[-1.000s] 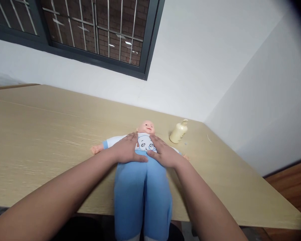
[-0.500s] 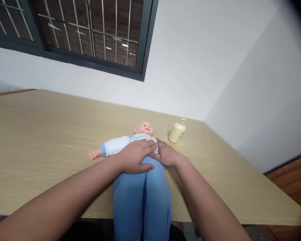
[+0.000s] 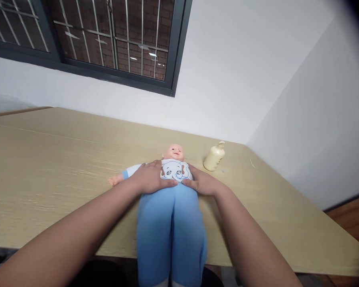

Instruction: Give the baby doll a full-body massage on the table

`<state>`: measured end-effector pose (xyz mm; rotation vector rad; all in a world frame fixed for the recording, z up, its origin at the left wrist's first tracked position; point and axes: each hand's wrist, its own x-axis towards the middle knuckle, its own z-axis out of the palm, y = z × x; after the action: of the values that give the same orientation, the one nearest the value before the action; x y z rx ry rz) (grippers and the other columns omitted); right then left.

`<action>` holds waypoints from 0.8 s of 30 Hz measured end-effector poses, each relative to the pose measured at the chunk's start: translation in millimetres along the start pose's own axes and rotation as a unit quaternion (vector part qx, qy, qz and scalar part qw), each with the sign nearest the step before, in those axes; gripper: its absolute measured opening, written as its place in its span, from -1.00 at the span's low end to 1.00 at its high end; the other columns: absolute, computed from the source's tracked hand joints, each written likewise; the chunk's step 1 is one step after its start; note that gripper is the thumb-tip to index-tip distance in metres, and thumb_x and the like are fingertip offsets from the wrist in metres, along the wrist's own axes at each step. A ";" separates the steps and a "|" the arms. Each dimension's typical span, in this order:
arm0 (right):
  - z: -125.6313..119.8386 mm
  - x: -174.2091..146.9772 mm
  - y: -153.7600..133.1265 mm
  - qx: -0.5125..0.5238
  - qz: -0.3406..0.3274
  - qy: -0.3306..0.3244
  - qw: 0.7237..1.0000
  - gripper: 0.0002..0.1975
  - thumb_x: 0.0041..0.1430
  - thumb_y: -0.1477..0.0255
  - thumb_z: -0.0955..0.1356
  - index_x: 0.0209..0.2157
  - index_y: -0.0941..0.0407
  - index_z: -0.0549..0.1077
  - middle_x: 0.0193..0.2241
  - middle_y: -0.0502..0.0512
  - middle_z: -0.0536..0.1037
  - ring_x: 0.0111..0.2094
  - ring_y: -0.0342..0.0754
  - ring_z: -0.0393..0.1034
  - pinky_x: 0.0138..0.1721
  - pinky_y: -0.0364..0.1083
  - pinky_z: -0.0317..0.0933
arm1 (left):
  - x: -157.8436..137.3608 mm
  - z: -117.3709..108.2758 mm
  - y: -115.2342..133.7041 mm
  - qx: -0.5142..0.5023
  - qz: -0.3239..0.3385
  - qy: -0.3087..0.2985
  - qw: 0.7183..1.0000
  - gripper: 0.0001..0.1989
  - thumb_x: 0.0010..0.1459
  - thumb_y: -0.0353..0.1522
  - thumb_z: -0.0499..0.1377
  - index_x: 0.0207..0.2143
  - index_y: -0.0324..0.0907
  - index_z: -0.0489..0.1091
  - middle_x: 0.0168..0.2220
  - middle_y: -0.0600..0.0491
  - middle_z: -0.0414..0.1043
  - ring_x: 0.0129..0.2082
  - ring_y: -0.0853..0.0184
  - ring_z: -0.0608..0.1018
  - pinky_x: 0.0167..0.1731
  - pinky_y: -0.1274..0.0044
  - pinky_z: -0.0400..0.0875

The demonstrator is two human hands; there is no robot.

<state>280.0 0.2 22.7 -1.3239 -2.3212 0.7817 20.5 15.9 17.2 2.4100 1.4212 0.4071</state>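
Note:
A baby doll (image 3: 172, 207) lies on its back on the table. It wears light blue trousers (image 3: 155, 223) and a white shirt with an elephant face (image 3: 174, 172). Its head (image 3: 174, 152) points toward the wall, and its legs reach past the table's near edge. My left hand (image 3: 151, 177) rests open on the left side of the shirt, thumb along the waist. On the other side of the torso lies my right hand (image 3: 204, 180), open, its thumb on the lower shirt and its fingertips along the doll's side. One doll hand (image 3: 116, 180) sticks out at left; the other arm is hidden.
A cream pump bottle (image 3: 214, 157) stands on the wooden table (image 3: 62, 167) to the right of the doll's head. A thin pale string (image 3: 252, 163) lies farther right. White walls and a barred window (image 3: 113, 38) rise behind the table.
My left hand has slid left off the middle of the chest, and both hands now lie apart at the torso's sides. The elephant print has come into view.

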 end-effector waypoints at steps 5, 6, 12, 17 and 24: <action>-4.4 1.1 10.6 0.018 0.095 0.090 0.991 -0.27 0.24 -0.10 0.26 0.31 -0.01 0.24 0.26 0.17 0.36 0.24 0.27 0.29 0.22 0.27 0.20 | 3.4 2.1 -3.4 0.011 -0.022 -0.009 1.000 -0.02 -0.05 0.29 0.09 0.27 -0.12 0.23 0.24 -0.22 0.32 0.24 -0.21 0.32 0.18 0.05 0.15; -1.3 2.6 6.2 0.004 0.094 0.140 0.986 -0.28 0.25 -0.09 0.25 0.30 0.02 0.26 0.27 0.20 0.35 0.25 0.27 0.26 0.23 0.27 0.18 | 3.9 3.5 -2.8 0.013 -0.025 -0.008 1.000 0.00 -0.07 0.29 0.11 0.27 -0.13 0.23 0.24 -0.24 0.32 0.26 -0.22 0.30 0.20 0.03 0.12; 35.2 9.6 -67.2 -0.106 -0.196 0.075 0.972 -0.20 0.26 -0.08 0.26 0.37 0.07 0.12 0.39 0.15 0.11 0.42 0.13 -0.07 0.40 0.15 -0.13 | 8.1 10.5 0.0 0.038 -0.004 -0.040 0.998 0.02 -0.05 0.28 0.10 0.37 0.00 0.09 0.43 -0.19 -0.04 0.39 -0.23 0.03 0.25 -0.14 -0.21; 48.4 17.7 -75.0 -0.143 -0.144 0.006 0.979 -0.07 0.25 -0.15 0.19 0.42 0.16 -0.05 0.43 0.26 -0.07 0.45 0.17 -0.22 0.41 0.21 -0.28 | 9.1 9.6 1.9 0.048 -0.005 -0.064 0.997 -0.05 0.03 0.20 0.11 0.40 0.05 0.03 0.46 -0.16 -0.14 0.42 -0.17 -0.05 0.25 -0.16 -0.27; 28.3 15.9 -15.5 -0.128 -0.004 0.006 0.992 -0.17 0.33 -0.11 0.09 0.44 0.04 -0.20 0.46 0.17 -0.28 0.46 0.20 -0.40 0.38 0.35 -0.32 | 8.1 7.9 0.3 0.005 -0.014 0.000 1.000 0.00 -0.12 0.21 0.23 0.29 -0.07 0.18 0.26 -0.25 0.28 0.29 -0.23 0.25 0.23 -0.08 -0.02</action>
<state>246.1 -0.5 10.7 -1.4149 -2.4799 0.4824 27.7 22.0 10.8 2.3948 1.4582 0.3949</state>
